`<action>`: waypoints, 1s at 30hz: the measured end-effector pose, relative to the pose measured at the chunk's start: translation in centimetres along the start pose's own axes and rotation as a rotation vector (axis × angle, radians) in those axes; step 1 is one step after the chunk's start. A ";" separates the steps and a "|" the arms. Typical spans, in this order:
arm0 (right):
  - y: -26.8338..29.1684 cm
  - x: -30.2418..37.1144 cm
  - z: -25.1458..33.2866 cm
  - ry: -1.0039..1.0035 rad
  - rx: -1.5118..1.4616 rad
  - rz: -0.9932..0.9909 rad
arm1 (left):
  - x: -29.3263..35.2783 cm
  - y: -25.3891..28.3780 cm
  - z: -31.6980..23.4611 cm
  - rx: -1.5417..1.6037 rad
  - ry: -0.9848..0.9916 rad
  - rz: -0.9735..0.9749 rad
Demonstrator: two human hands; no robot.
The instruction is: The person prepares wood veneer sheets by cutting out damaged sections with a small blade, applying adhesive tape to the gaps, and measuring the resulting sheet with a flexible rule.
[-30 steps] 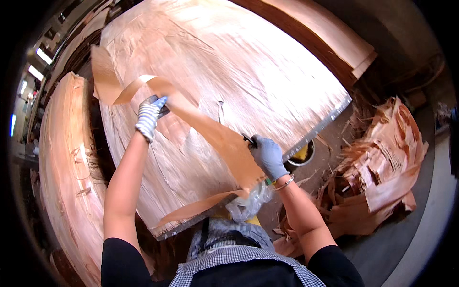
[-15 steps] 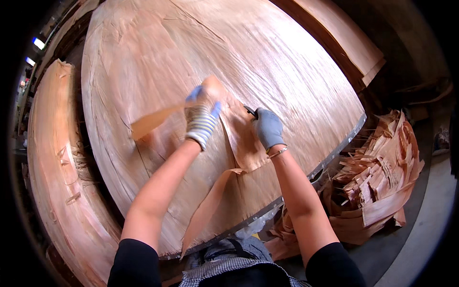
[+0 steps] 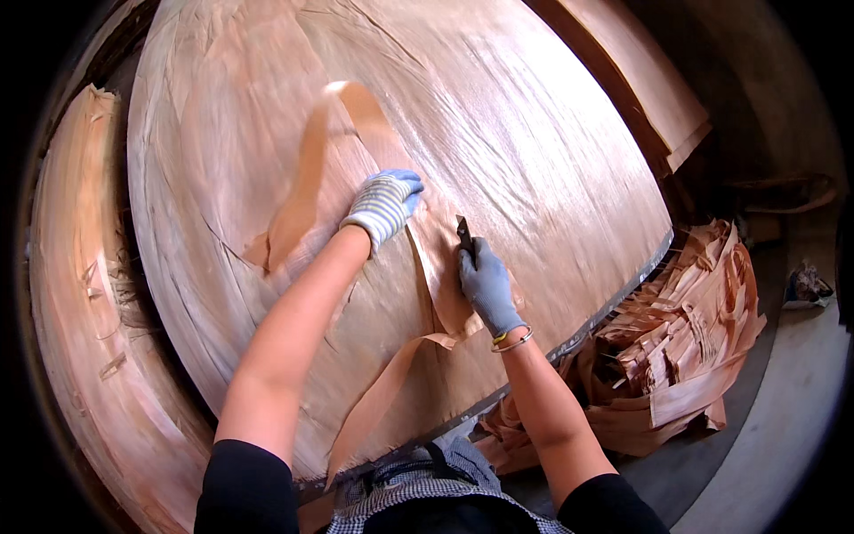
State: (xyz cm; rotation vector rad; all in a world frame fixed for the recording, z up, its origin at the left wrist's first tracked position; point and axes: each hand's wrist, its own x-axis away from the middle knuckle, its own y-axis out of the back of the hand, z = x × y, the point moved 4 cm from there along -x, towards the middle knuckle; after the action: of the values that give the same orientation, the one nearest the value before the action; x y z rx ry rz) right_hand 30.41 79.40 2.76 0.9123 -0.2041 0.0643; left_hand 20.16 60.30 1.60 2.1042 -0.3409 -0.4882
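A large wrinkled sheet of wood veneer lies in front of me, with a loose veneer strip looping up in an arch on it, slightly blurred. My left hand, in a striped glove with blue fingertips, lies palm down at the near end of the arch, fingers stretched toward the right. In its grey-blue glove, my right hand is closed around a dark utility knife whose tip points away from me. A narrow piece of veneer lies beneath the knife. The left palm is hidden.
Another thin veneer strip curls to the sheet's near edge. A pile of torn veneer scraps sits on the floor at the right. Stacked veneer runs along the left, and more veneer sheets lie at the far right.
My left hand has settled from a raised, blurred position onto the veneer, and the loose strip now arches beyond it. My right hand has come slightly nearer and left, with the knife turned upright in view.
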 end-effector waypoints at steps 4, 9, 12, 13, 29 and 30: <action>-0.4 -1.6 2.5 0.116 0.215 0.053 | 0.4 -0.9 0.7 -0.131 0.060 -0.148; -3.1 -6.5 7.4 0.140 0.374 0.023 | 0.4 -1.4 0.6 -0.079 0.084 -0.203; -4.3 -5.2 6.3 0.103 0.475 0.078 | 0.8 -2.1 0.6 -0.163 0.063 -0.167; -4.2 -3.7 5.7 0.098 0.487 0.117 | 1.0 -1.9 0.7 -0.180 0.063 -0.170; 6.3 1.5 -1.9 0.361 0.405 0.210 | 1.6 -2.5 -0.7 -0.242 0.180 -0.029; 5.1 -0.9 -0.1 0.413 0.393 0.194 | 1.4 -2.3 -0.7 -0.232 0.187 -0.028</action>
State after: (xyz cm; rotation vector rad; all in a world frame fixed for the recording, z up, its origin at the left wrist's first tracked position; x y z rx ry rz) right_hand 28.82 82.60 6.52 1.2441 0.1114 0.4821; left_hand 21.86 61.42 -0.30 1.9126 -0.1392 -0.3269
